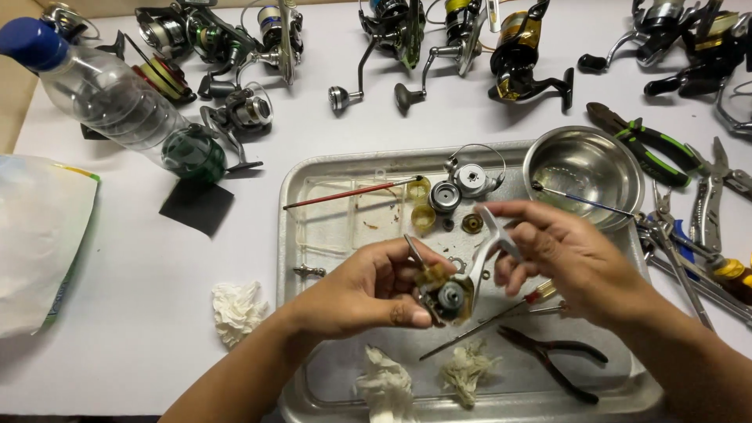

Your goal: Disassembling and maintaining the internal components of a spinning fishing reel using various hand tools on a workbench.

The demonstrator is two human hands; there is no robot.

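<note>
My left hand point(368, 290) grips an opened fishing reel body point(448, 296) over the metal tray point(291, 258); a dark gear shows inside it. The fingers of my right hand point(568, 258) pinch the reel's silver foot and stem point(492, 235) from above. Small reel parts lie on the tray beyond my hands: a silver spool piece point(472, 178), a round metal part point(444, 196) and a yellowish cap point(423, 217). A red-handled brush point(348, 193) rests across the tray's far left.
Black pliers point(552, 356), a thin rod and wads of tissue point(385, 385) lie in the tray's near part. A steel bowl point(583, 168) stands right of it, with pliers and tools beyond. Several reels line the far edge. A plastic bottle point(110, 98) lies at left.
</note>
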